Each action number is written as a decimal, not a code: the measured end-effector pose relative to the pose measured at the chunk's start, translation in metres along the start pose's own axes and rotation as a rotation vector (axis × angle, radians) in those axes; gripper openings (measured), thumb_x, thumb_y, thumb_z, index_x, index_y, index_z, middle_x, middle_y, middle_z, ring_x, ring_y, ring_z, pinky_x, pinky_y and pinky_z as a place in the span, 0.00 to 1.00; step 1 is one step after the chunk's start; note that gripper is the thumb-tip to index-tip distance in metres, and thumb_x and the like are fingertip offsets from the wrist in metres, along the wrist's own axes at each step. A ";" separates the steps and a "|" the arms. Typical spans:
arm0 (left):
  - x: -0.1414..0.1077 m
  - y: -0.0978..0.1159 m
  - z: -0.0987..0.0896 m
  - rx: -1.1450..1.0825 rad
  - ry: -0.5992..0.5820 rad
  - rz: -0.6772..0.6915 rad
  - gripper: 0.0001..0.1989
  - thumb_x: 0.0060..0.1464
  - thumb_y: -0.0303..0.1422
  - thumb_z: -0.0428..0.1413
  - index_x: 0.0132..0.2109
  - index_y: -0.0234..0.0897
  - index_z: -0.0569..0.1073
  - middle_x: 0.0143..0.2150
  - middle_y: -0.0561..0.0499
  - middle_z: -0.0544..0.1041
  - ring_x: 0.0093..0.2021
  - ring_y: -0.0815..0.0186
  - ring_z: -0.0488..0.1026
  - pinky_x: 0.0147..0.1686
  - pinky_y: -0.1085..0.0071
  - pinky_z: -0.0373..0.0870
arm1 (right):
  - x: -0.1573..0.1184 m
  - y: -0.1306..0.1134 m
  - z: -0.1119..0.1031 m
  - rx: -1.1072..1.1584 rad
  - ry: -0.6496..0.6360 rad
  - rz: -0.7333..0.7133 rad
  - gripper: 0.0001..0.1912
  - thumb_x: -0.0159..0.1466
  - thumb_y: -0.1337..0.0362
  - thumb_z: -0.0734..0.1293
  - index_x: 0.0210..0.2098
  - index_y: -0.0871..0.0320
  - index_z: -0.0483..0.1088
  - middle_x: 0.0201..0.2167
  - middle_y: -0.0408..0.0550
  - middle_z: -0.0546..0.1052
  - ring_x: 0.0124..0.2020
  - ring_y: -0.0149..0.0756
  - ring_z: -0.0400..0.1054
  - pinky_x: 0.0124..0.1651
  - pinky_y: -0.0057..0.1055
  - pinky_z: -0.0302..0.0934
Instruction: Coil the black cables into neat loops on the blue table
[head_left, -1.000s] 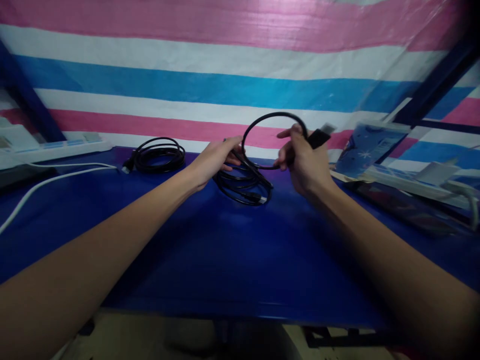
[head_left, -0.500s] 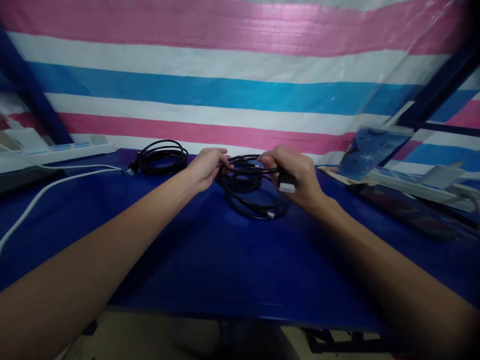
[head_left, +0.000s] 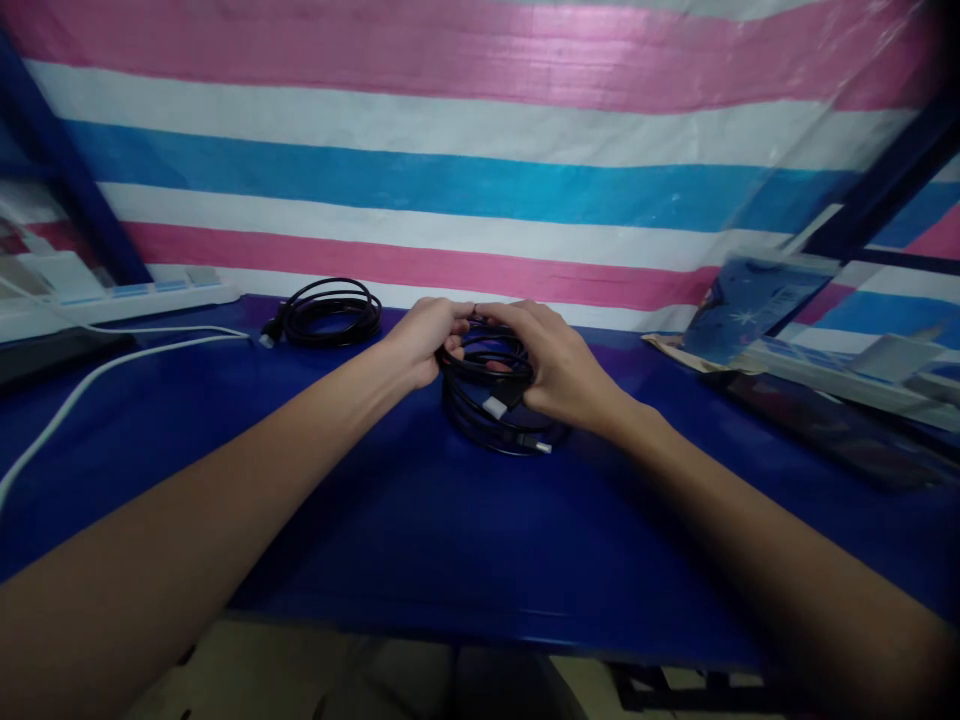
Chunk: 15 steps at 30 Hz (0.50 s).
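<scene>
A coiled black cable (head_left: 491,375) is held just above the blue table, between my two hands. My left hand (head_left: 431,338) grips the left side of the coil, its fingers wrapped round the loops. Curled round the right side is my right hand (head_left: 551,360), with its fingertips meeting my left hand's at the top of the coil. A plug with a pale end (head_left: 496,406) sticks out below my right thumb. Lower loops and a second plug with a metal tip (head_left: 541,447) lie under the held coil, near the table surface.
Another black cable coil (head_left: 334,318) lies on the blue table (head_left: 450,540) at the back left. White power strips (head_left: 180,297) stand at both sides, with a white cord (head_left: 97,375) at left. Dark flat device (head_left: 810,425) and blue packet (head_left: 750,305) at right.
My right hand has moved left, bringing the plug with it, and its fingers now meet my left hand's. The view has shifted slightly.
</scene>
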<state>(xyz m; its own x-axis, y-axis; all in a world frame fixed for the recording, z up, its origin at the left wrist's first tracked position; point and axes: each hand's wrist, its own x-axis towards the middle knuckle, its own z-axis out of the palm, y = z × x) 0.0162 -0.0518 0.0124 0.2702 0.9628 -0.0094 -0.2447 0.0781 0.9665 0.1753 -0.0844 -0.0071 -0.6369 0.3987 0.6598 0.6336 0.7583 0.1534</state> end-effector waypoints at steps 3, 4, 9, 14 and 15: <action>0.003 0.006 -0.010 -0.050 -0.067 0.070 0.11 0.54 0.26 0.51 0.24 0.35 0.61 0.13 0.63 0.48 0.11 0.80 0.44 0.11 0.81 0.46 | -0.001 0.005 0.002 0.006 0.035 0.024 0.34 0.53 0.74 0.61 0.60 0.62 0.55 0.54 0.60 0.65 0.56 0.45 0.58 0.56 0.45 0.56; 0.004 0.009 -0.013 -0.046 -0.101 0.066 0.08 0.54 0.28 0.52 0.27 0.34 0.64 0.12 0.63 0.47 0.10 0.80 0.42 0.11 0.80 0.46 | -0.001 0.007 0.001 -0.004 0.072 0.044 0.33 0.54 0.72 0.62 0.60 0.62 0.56 0.55 0.61 0.63 0.58 0.47 0.56 0.58 0.47 0.54; 0.003 0.017 -0.018 0.005 -0.220 -0.033 0.06 0.50 0.27 0.56 0.29 0.35 0.65 0.12 0.64 0.46 0.11 0.81 0.41 0.11 0.81 0.44 | 0.000 0.015 -0.013 0.043 0.147 0.194 0.15 0.62 0.58 0.63 0.46 0.58 0.68 0.60 0.58 0.57 0.63 0.48 0.51 0.59 0.49 0.53; 0.003 0.013 -0.015 -0.085 -0.237 -0.124 0.10 0.49 0.22 0.53 0.25 0.35 0.59 0.14 0.61 0.53 0.11 0.82 0.46 0.11 0.82 0.44 | 0.003 0.002 -0.017 0.021 -0.100 -0.021 0.15 0.66 0.60 0.58 0.30 0.61 0.70 0.40 0.56 0.74 0.51 0.44 0.65 0.54 0.42 0.57; 0.003 0.012 -0.014 -0.087 -0.217 -0.106 0.07 0.48 0.23 0.53 0.27 0.34 0.61 0.15 0.59 0.57 0.11 0.82 0.48 0.11 0.82 0.45 | 0.004 -0.002 -0.016 0.020 -0.173 -0.017 0.16 0.67 0.61 0.57 0.28 0.61 0.70 0.33 0.53 0.74 0.43 0.41 0.68 0.48 0.39 0.59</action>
<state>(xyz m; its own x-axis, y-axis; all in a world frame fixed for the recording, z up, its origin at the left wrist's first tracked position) 0.0007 -0.0438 0.0207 0.4901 0.8705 -0.0447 -0.2812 0.2064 0.9372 0.1786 -0.0927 0.0068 -0.7147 0.4677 0.5201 0.6145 0.7750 0.1476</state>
